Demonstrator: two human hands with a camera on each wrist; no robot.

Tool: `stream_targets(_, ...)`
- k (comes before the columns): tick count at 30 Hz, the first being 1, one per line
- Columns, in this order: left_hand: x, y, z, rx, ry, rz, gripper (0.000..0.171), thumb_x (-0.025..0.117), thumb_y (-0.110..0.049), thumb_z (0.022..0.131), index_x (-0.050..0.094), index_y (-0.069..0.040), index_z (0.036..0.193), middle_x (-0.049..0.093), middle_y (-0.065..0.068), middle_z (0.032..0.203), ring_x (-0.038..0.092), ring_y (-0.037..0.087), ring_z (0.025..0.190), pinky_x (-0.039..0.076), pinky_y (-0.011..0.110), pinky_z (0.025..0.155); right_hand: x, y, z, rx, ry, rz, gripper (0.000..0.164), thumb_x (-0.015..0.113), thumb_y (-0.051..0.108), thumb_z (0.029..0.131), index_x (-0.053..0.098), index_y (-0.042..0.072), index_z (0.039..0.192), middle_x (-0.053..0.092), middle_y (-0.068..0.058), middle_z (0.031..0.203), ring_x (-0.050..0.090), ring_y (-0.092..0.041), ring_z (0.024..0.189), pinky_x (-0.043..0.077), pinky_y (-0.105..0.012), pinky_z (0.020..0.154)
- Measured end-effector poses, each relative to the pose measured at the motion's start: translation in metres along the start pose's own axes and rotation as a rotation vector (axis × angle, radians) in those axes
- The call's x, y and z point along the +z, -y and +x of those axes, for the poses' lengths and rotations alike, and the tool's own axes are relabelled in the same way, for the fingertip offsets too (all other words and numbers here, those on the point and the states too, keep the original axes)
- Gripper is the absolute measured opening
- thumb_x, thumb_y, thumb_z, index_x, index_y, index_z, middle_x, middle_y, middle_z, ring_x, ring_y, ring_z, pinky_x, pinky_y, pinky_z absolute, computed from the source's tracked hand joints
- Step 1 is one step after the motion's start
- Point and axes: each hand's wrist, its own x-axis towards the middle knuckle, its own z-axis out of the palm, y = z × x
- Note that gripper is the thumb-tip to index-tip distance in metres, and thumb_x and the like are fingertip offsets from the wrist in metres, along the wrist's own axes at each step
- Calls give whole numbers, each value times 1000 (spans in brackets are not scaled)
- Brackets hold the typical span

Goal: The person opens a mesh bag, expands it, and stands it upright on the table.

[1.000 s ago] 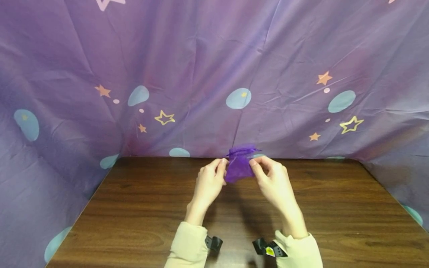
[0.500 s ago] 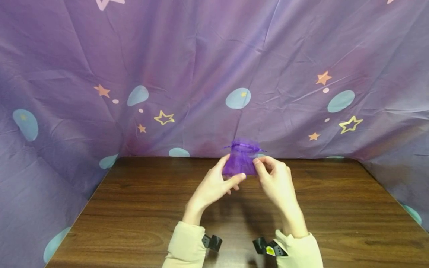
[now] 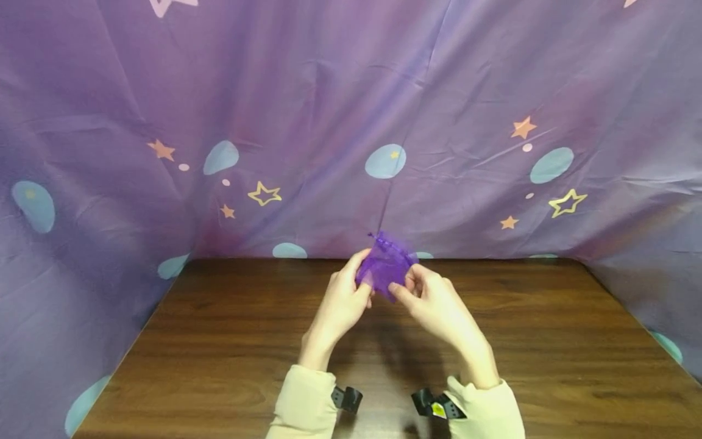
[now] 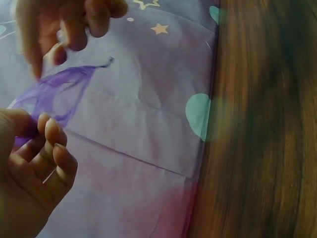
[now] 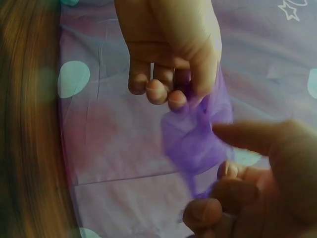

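A small sheer purple drawstring bag [image 3: 386,268] is up between both hands above the far part of the table. My left hand [image 3: 347,292] pinches its left side between thumb and fingers. In the right wrist view, the left hand [image 5: 168,44] hangs from above, with the bag [image 5: 190,141] gathered at its thumb. My right hand [image 3: 436,299] is at the bag's lower right, thumb and fingers parted with the cloth between. The left wrist view has the right hand [image 4: 69,25] over the bag [image 4: 59,94], one fingertip at its edge. A cord end sticks out past the bag.
A brown wood-grain table [image 3: 230,341] spreads under the hands. Behind it hangs a purple cloth [image 3: 312,122] printed with stars and blue ovals, which also encloses both sides. Black wrist straps [image 3: 348,399] sit at the pale sleeves [image 3: 304,399].
The bag has tilted, its top now leaning left. My left thumb parted from the bag, then closed on it again. My right hand has shifted left and lower on the bag, its thumb and fingers spreading.
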Motion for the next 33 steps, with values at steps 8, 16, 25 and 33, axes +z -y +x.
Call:
stream_targets(8, 3, -4, 0, 104, 0, 204, 44, 58, -7, 93, 54, -7, 137, 71, 11, 102, 61, 14, 75, 53, 33, 75, 5, 7, -4, -31, 133, -91, 40, 75, 38, 84, 46, 16, 99, 53, 2, 70, 51, -14, 57, 41, -33, 50)
stream_targets(16, -2, -1, -2, 139, -24, 442, 48, 67, -6, 86, 58, -10, 133, 69, 4, 81, 62, 16, 66, 53, 35, 66, 2, 9, -2, -57, -11, -150, 13, 58, 17, 93, 51, 19, 83, 48, 5, 64, 49, -16, 59, 38, -35, 49)
stream_targets(25, -19, 7, -2, 179, -37, 508, 43, 69, -3, 85, 62, -12, 127, 59, -6, 74, 55, 11, 63, 50, 32, 63, 0, 10, 1, 9, -35, -128, 16, 57, 15, 92, 52, 18, 78, 50, 3, 61, 50, -18, 59, 37, -36, 48)
stream_targets(33, -24, 6, -3, -24, 13, 185, 16, 60, -13, 94, 70, -6, 104, 65, -2, 72, 63, 14, 62, 52, 28, 59, 1, 12, 0, 7, -69, -80, 18, 58, 15, 90, 51, 18, 74, 48, 4, 59, 48, -16, 56, 37, -35, 47)
